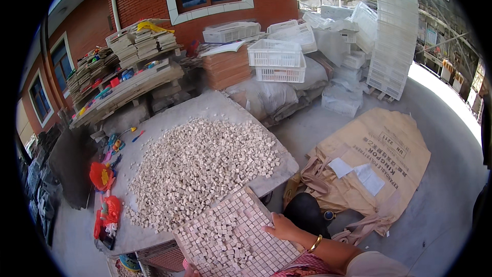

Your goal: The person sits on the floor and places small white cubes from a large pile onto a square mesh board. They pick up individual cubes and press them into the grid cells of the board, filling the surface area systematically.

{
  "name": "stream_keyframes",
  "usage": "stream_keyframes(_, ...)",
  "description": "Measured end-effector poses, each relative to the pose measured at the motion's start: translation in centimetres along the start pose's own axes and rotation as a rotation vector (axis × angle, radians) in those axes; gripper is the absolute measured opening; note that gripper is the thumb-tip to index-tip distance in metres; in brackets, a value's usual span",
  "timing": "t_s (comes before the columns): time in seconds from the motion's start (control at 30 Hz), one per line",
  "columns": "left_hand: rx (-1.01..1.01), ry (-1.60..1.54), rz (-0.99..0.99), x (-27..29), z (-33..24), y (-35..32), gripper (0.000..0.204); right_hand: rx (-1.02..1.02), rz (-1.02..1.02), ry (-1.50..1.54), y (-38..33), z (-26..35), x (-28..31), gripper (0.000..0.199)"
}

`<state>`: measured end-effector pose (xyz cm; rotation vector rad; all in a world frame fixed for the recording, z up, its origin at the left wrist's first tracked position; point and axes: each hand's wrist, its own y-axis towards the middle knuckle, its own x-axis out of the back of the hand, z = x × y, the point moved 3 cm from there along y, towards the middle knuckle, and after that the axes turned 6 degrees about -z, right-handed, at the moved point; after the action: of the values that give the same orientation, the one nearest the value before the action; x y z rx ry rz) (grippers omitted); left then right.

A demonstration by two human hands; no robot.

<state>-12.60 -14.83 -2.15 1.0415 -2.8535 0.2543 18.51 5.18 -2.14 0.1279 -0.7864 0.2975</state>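
Note:
A pinkish gridded tray point(190, 246) lies tilted in front of me, over the near edge of the table. Small pale square pieces, like mosaic stones point(223, 231), fill many of its cells, and more lie loose in a heap over its left and middle part. My right hand point(281, 227), with a gold bangle at the wrist, is closed on the tray's right edge, fingers over the rim. At the lower left corner my left hand point(191, 269) grips the tray's edge; only a little of it shows. Beyond the tray, a large pile of the same pieces point(200, 159) covers the table.
The grey table point(218, 103) has red plastic bags point(110, 210) along its left edge. A tan woven sack point(379, 149) with papers on it lies on the floor at right. White plastic crates point(277, 54), stacked boards point(143, 43) and tall crate stacks point(392, 36) stand behind.

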Motion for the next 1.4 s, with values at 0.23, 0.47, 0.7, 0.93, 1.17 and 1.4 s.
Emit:
stream_keyframes(0.23, -0.12, 0.168, 0.04, -0.1, -1.8, -0.1, 0.043, -0.017, 0.022, 0.017, 0.2, 0.3, 0.4, 0.067)
stream_keyframes(0.47, 0.107, -0.267, -0.002, 0.5, 0.3, 0.3, 0.058, -0.02, 0.068, 0.004, 0.2, -0.5, 0.6, 0.073)
stream_keyframes(0.7, 0.157, -0.105, -0.049, 0.8, 0.4, -0.4, 0.059, -0.01, 0.084, -0.014, -0.2, 1.1, 1.6, 0.064)
stream_keyframes(0.93, 0.146, -0.231, -0.044, 0.7, 1.1, -0.7, 0.062, 0.0, 0.087, -0.023, 0.4, 0.5, 2.0, 0.06)
stream_keyframes(1.17, 0.05, -0.068, -0.113, 0.4, 1.2, -0.8, 0.062, 0.496, -0.093, -0.173, 0.7, 8.3, 3.6, 0.028)
stream_keyframes(1.4, -0.296, 0.672, -0.321, -1.7, -2.6, -0.9, 0.051, 0.524, 0.273, -0.004, -0.1, 8.0, -1.0, 0.021)
